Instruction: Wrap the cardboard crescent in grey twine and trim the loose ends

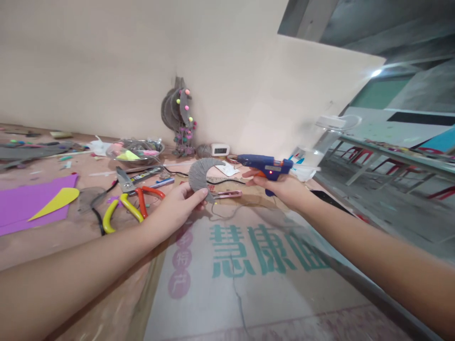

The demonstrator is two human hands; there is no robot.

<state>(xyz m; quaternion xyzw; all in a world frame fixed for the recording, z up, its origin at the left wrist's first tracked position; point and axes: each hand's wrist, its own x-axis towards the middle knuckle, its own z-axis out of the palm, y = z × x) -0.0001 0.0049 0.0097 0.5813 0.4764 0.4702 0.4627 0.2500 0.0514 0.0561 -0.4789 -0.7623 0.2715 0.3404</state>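
Pinched in my left hand (186, 201) is a grey crescent moon (199, 175) wrapped in yarn, held up by its lower end. A thin grey strand trails from it over the printed sheet (199, 303). My right hand (275, 184) grips a blue hot glue gun (265, 164) by its handle, and a small red light glows on its side. The gun's nozzle points left toward the crescent, with a gap between them. Behind my left hand lies a pair of small scissors or snips with pink handles (229, 194).
Yellow-handled pliers (122, 208), orange-handled cutters (144, 199) and a black cord (96, 215) lie left. Purple sheets (21, 203) bear a yellow piece (59, 202). A bowl (142, 158) of bits, a white digital timer (220, 150) and a hanging grey ornament (177, 113) are at the back.
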